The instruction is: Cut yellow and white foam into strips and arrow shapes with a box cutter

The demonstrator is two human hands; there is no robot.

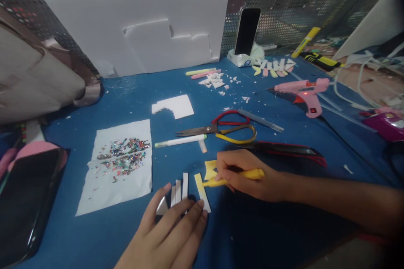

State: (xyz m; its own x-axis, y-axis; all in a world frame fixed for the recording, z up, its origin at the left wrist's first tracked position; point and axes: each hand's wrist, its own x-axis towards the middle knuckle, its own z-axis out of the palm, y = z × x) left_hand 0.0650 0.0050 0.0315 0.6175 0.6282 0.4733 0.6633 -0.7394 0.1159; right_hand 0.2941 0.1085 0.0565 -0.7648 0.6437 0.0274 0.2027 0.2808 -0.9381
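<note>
Nearest, the left hand (pixel 170 232) lay with its fingers spread and grasping nothing, two fingertips at the near end of a partly yellow strip (pixel 200 187) on the blue table (pixel 126 243). Several white strips (pixel 178 191) lay by its fingers, just left of that strip. To the right, the right hand (pixel 244 170) had its fingers closed around a yellow marker (pixel 256 174), the tip at the strip's right edge. A yellow piece (pixel 210 168) lay partly behind that hand. At the far left of the near area was a dark phone (pixel 30 206); between it and the strips, a white sheet (pixel 91 195) bore glittery bits (pixel 128 155). Farther off lay a white pen (pixel 179 141), scissors (pixel 210 129) and a cut white piece (pixel 183 107), with a pink glue gun (pixel 311 88) to the right. Farthest, a phone (pixel 248 31) stood upright.
</note>
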